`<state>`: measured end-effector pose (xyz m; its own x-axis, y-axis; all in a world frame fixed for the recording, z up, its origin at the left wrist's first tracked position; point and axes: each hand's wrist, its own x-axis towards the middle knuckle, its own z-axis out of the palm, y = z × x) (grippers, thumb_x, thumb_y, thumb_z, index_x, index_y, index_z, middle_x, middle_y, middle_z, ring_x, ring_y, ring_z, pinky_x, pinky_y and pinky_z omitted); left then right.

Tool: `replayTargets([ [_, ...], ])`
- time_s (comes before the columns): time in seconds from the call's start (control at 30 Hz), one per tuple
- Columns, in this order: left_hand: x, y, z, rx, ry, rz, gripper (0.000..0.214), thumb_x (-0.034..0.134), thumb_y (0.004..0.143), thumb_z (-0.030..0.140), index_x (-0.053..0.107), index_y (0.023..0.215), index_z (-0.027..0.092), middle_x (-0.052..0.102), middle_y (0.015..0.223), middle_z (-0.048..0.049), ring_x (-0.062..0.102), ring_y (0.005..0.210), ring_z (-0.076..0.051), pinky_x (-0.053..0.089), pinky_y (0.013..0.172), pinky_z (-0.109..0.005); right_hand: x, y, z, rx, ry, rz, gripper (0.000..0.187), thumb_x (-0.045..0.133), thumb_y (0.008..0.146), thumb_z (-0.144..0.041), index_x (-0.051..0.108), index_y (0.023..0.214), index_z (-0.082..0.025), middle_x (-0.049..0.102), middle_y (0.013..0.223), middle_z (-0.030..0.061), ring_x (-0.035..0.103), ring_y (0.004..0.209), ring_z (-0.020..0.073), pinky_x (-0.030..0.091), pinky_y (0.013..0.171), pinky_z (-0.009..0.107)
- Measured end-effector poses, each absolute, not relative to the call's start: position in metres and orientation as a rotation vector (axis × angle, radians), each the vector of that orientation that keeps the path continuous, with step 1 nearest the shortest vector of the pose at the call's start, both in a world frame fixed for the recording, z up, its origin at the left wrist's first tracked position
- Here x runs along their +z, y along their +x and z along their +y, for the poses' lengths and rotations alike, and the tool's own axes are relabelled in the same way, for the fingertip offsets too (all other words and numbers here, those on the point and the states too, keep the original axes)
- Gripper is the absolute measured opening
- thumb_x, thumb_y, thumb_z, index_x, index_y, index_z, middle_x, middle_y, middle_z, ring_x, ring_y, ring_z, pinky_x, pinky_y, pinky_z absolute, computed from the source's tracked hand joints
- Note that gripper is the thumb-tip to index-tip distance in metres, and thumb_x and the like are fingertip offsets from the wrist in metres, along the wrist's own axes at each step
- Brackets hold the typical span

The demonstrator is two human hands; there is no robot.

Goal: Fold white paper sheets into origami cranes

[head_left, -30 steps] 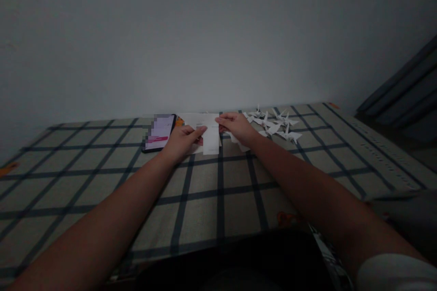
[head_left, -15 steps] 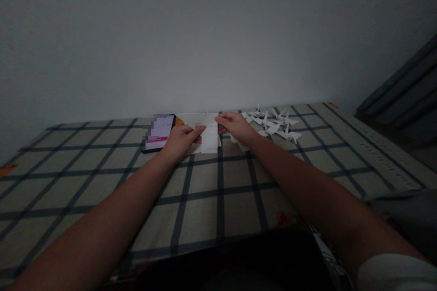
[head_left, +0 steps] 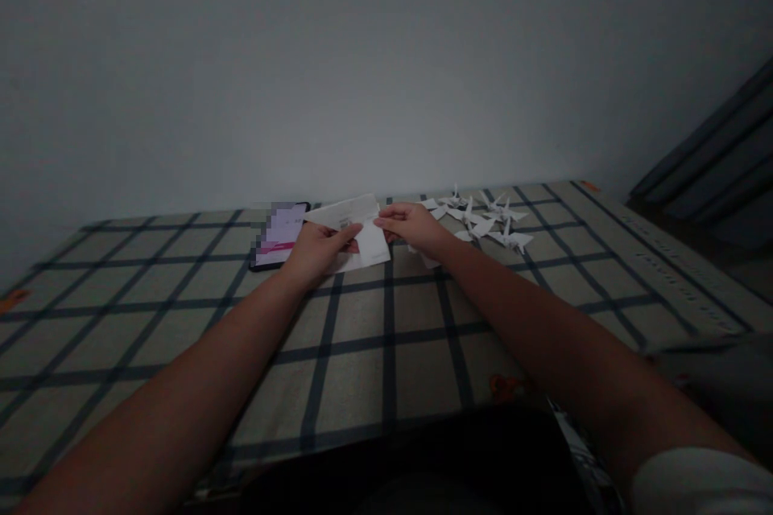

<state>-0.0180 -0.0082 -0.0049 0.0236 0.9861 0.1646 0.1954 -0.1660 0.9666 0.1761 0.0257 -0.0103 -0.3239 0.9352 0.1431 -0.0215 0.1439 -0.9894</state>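
Note:
A sheet of white paper, partly folded over itself, is held between my two hands above the checked cloth. My left hand pinches its left side, thumb on top and the other fingers underneath. At the upper right edge, my right hand grips the paper between thumb and fingertips. Faint print shows on the part near my left thumb. Several folded white paper cranes lie just right of my right hand. Another white paper piece is partly hidden under that hand.
A phone with a lit screen lies left of my left hand. The checked cloth covers the surface, which meets a plain wall at the back. A dark curtain hangs at the right.
The paper has tilted and its left part has lifted off the surface, its top edge now slanting. My right hand has shifted slightly left along it; my left hand keeps its hold.

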Motion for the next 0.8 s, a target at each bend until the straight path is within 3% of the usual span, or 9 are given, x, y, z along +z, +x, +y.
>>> replayTargets([
  [0.2, -0.004, -0.014, -0.011, 1.210, 1.388, 1.181, 0.036, 0.088, 0.059, 0.041, 0.074, 0.074, 0.012, 0.077, 0.078, -0.0122, 0.069, 0.063, -0.021, 0.057, 0.059, -0.030, -0.007, 0.177, 0.023, 1.251, -0.967, -1.612, 0.012, 0.069, 0.085, -0.022, 0.065, 0.076, -0.015, 0.063, 0.065, -0.0014, 0.058, 0.061, 0.0097, 0.048, 0.061, 0.023],
  [0.4, -0.011, -0.018, -0.004, 1.333, 1.358, 1.117, 0.039, 0.090, 0.061, 0.038, 0.075, 0.086, 0.012, 0.078, 0.089, -0.0124, 0.071, 0.068, -0.020, 0.060, 0.067, -0.031, -0.007, 0.176, 0.021, 1.321, -0.924, -1.580, 0.007, 0.068, 0.085, -0.022, 0.066, 0.086, -0.015, 0.065, 0.070, -0.0011, 0.058, 0.059, 0.0092, 0.049, 0.059, 0.022],
  [0.6, -0.014, -0.018, 0.000, 1.438, 1.299, 1.135, 0.041, 0.090, 0.062, 0.039, 0.074, 0.087, 0.012, 0.076, 0.080, -0.0095, 0.069, 0.063, -0.019, 0.060, 0.064, -0.031, -0.007, 0.175, 0.020, 1.306, -0.938, -1.638, 0.011, 0.068, 0.084, -0.021, 0.065, 0.076, -0.015, 0.062, 0.064, -0.0019, 0.057, 0.059, 0.0085, 0.049, 0.058, 0.021],
  [0.8, -0.014, -0.018, 0.002, 1.521, 1.258, 1.059, 0.039, 0.090, 0.062, 0.039, 0.071, 0.085, 0.012, 0.073, 0.074, -0.0056, 0.067, 0.061, -0.017, 0.060, 0.064, -0.030, -0.004, 0.175, 0.019, 1.326, -0.939, -1.636, 0.005, 0.069, 0.082, -0.016, 0.067, 0.087, -0.016, 0.065, 0.069, -0.0006, 0.059, 0.058, 0.0094, 0.049, 0.057, 0.022],
])
